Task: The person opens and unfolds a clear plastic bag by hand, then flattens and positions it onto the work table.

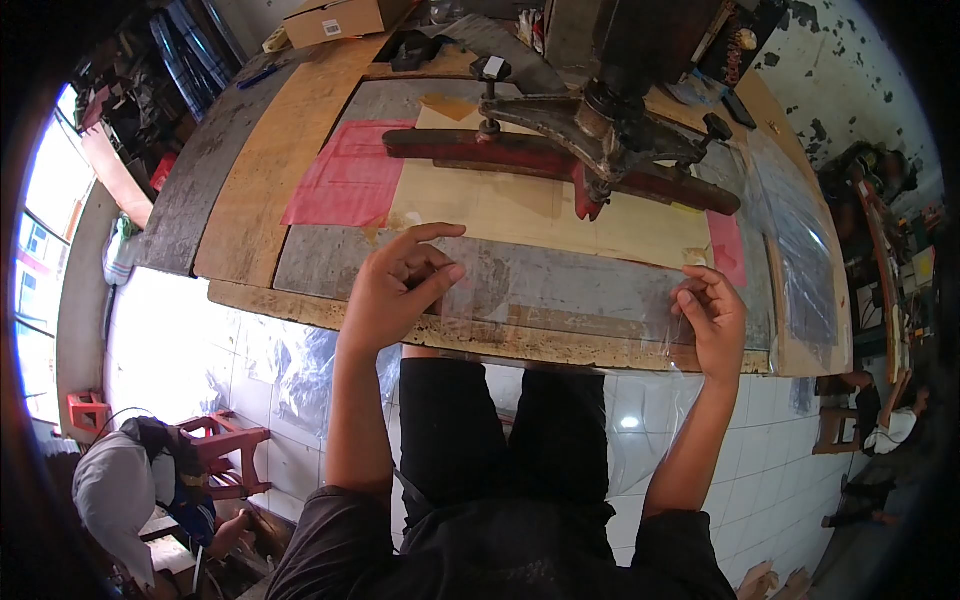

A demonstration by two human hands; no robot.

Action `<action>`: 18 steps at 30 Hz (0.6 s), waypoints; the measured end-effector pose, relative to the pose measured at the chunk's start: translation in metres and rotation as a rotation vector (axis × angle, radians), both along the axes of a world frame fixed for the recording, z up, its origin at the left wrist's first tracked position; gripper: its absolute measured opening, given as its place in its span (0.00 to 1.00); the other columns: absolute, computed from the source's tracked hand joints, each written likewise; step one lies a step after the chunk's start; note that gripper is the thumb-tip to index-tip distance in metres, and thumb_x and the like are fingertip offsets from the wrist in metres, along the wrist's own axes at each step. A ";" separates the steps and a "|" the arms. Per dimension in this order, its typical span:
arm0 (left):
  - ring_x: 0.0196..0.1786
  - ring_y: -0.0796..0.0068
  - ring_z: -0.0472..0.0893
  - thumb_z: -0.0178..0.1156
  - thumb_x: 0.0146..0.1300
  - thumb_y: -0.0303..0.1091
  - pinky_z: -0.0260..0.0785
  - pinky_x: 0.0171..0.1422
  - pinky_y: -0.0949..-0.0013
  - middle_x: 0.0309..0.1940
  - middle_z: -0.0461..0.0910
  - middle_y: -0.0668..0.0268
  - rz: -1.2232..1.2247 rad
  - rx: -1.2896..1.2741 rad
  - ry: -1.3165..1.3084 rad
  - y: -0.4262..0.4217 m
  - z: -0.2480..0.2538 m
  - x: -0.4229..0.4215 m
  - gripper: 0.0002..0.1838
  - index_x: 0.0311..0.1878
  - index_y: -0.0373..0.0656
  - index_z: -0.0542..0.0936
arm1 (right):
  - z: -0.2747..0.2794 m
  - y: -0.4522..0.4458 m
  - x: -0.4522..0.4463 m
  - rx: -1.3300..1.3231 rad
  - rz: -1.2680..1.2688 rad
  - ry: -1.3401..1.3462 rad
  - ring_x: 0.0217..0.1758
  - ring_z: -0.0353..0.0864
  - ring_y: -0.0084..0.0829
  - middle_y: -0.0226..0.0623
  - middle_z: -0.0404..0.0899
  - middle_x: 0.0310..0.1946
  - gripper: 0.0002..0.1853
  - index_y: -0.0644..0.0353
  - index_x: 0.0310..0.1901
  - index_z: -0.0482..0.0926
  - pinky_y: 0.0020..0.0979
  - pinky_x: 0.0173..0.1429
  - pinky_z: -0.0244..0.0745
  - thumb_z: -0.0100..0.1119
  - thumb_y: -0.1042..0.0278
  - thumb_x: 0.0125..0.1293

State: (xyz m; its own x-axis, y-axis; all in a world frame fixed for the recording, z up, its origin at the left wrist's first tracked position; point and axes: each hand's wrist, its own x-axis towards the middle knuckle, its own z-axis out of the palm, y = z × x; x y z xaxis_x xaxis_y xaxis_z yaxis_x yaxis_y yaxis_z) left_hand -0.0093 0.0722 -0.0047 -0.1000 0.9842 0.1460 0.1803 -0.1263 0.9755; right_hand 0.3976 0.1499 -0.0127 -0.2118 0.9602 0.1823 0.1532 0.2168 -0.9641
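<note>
Both hands are at the front edge of the worktable, gripping a clear plastic sheet (645,430) that hangs below the edge between them. My left hand (405,285) pinches it with thumb and curled fingers, the index finger stretched out. Thumb and fingers of my right hand (712,315) close on its other side. Beyond them, a cream sheet (500,210) lies on the grey metal plate (330,260), with a pink sheet (345,175) at its left. A dark red press bar (480,150) on a metal bracket (565,125) stands over the cream sheet.
A cardboard box (345,22) sits at the back left, a phone (738,110) at the back right. Plastic film (805,260) covers the table's right side. Another person (125,490) is low at the left near a red stool (230,455); more people are at the far right.
</note>
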 end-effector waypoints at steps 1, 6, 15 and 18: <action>0.29 0.87 0.80 0.70 0.73 0.23 0.71 0.34 0.76 0.32 0.86 0.69 -0.005 -0.001 -0.012 0.000 0.000 0.000 0.22 0.68 0.39 0.81 | 0.000 0.000 0.000 0.003 0.003 -0.003 0.42 0.83 0.22 0.34 0.87 0.43 0.16 0.65 0.62 0.82 0.25 0.51 0.78 0.69 0.74 0.76; 0.29 0.86 0.80 0.70 0.72 0.23 0.71 0.33 0.76 0.32 0.85 0.69 -0.004 -0.022 -0.044 0.000 0.002 0.001 0.21 0.67 0.38 0.82 | 0.001 0.000 -0.001 0.016 0.004 -0.011 0.42 0.83 0.22 0.34 0.87 0.43 0.16 0.65 0.62 0.83 0.25 0.51 0.78 0.70 0.74 0.76; 0.29 0.87 0.79 0.71 0.72 0.22 0.71 0.32 0.76 0.30 0.82 0.72 -0.009 -0.029 -0.041 -0.001 0.005 0.001 0.22 0.67 0.37 0.82 | 0.000 -0.001 -0.001 0.008 -0.006 -0.007 0.42 0.82 0.23 0.35 0.86 0.43 0.16 0.65 0.62 0.83 0.25 0.51 0.78 0.69 0.73 0.77; 0.31 0.88 0.79 0.72 0.72 0.22 0.72 0.31 0.77 0.31 0.82 0.72 -0.019 -0.026 -0.067 -0.001 0.005 0.001 0.23 0.69 0.36 0.82 | -0.001 0.001 0.002 0.012 0.010 -0.037 0.44 0.84 0.24 0.36 0.87 0.44 0.16 0.65 0.63 0.82 0.27 0.52 0.79 0.68 0.72 0.78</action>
State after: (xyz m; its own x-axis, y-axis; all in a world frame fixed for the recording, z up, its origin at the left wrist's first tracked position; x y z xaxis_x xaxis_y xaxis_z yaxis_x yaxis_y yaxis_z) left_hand -0.0088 0.0710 -0.0001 -0.0900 0.9894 0.1138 0.1120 -0.1034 0.9883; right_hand 0.4001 0.1508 -0.0134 -0.2282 0.9558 0.1853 0.1868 0.2297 -0.9552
